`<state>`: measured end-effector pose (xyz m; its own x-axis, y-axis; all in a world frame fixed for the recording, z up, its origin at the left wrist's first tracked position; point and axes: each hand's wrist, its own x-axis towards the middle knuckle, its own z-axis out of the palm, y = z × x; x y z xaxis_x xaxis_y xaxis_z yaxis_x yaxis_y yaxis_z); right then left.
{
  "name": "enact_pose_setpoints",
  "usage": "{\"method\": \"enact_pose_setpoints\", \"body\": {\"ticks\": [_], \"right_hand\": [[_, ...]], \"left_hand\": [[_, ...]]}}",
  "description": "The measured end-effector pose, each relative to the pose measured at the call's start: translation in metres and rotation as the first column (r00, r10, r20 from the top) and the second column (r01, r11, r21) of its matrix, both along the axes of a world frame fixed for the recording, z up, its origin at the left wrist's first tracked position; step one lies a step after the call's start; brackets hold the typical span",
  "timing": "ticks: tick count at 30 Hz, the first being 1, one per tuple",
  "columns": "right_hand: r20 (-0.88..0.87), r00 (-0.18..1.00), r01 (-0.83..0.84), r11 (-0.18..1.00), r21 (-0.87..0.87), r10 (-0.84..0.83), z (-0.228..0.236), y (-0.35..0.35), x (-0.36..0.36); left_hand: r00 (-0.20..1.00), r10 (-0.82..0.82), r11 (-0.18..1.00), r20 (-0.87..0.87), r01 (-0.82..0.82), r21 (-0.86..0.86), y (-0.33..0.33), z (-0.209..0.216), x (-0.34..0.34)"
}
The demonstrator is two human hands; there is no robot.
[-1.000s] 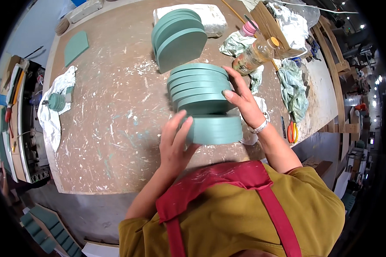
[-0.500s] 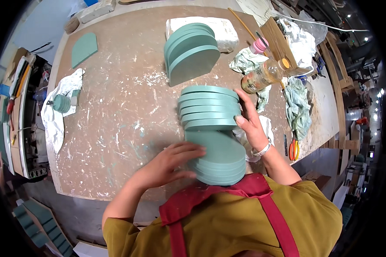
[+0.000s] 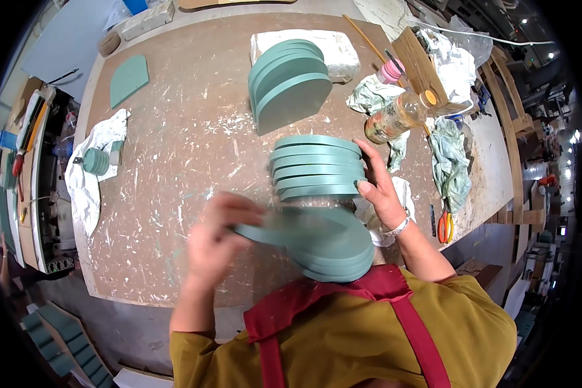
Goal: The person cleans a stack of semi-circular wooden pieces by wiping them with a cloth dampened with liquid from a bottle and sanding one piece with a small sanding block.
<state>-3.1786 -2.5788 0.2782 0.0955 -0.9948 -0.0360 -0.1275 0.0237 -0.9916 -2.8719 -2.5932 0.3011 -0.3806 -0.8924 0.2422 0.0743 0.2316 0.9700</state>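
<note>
Green panels [image 3: 349, 242] between both hands [image 3: 383, 199]

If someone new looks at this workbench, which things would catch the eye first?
Probably the row of green rounded panels at the centre, with the right hand at its side. Below it, the left hand holds a blurred green panel over a stack. An orange-capped bottle is upper right.

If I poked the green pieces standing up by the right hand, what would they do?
The standing green pieces would probably tip, maybe several together, because they're thin and stand close together on edge. They'd likely stay stiff, since none looks saggy. The right hand at their side might help steady them.
</note>
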Motion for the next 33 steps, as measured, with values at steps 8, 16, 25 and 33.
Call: {"method": "enact_pose_setpoints", "body": {"ticks": [8, 16, 25, 33], "right_hand": [[-0.006, 1.0, -0.013, 0.998, -0.061, 0.012, -0.009, -0.001, -0.002], [0.002, 0.999, -0.037, 0.999, -0.018, 0.037, -0.005, 0.001, -0.003], [-0.074, 0.997, -0.018, 0.994, -0.112, 0.009, -0.011, -0.006, -0.003], [0.049, 0.989, 0.138, 0.99, -0.034, -0.136, -0.021, -0.014, 0.0]], "left_hand": [[0.78, 0.483, 0.837, -0.398, -0.544, -0.051, -0.071, 0.052, 0.032], [0.888, 0.321, 0.945, -0.328, -0.325, 0.046, -0.114, 0.031, -0.058], [0.817, 0.577, 0.786, -0.003, -0.556, -0.269, -0.143, -0.061, -0.088], [0.844, 0.345, 0.887, 0.412, -0.15, -0.436, -0.069, -0.085, -0.018]]}}
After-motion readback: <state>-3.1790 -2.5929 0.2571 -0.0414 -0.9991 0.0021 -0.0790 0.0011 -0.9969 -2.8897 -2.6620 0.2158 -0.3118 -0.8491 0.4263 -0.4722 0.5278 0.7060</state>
